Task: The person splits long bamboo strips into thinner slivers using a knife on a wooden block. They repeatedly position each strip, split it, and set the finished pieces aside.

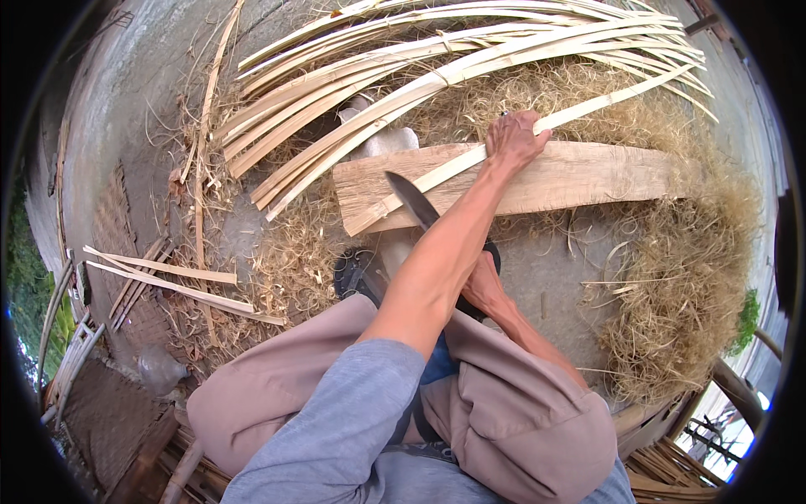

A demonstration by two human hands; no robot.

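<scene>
My left hand (514, 141) is closed round a long pale bamboo strip (609, 101), which slants across a wooden board (604, 172). The strip's near end rests by the board's left end, and its far end reaches to the upper right. Crossing beneath my left forearm, my right hand (482, 281) is partly hidden. A knife (410, 198) with a dark, broad blade juts out from behind that forearm, held in my right hand. Its handle is covered, and its tip points up and left beside the strip, over the board's near edge.
Many long split bamboo strips (353, 92) lie in a spread at the back. Curly shavings (672, 302) pile up on the right and scatter at left. Several shorter strips (185, 286) and a clear plastic bottle (159, 370) are at left. Dark footwear (357, 273) shows below the board.
</scene>
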